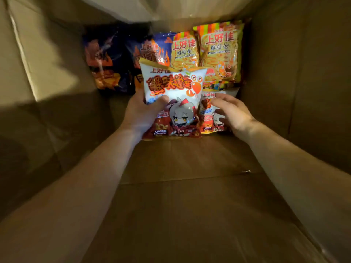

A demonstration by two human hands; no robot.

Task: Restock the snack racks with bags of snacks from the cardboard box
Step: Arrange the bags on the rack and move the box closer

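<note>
Several bags still lie at the box's far end; left hand grips one bag, right hand reaches spread toward another.

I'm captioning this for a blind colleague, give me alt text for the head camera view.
Inside a brown cardboard box, a person's left hand grips a white-and-red crab-flavour snack bag while the right hand touches a second matching white-and-red bag. Behind them lie two yellow prawn cracker bags and dark blue flame-printed bags.
</note>
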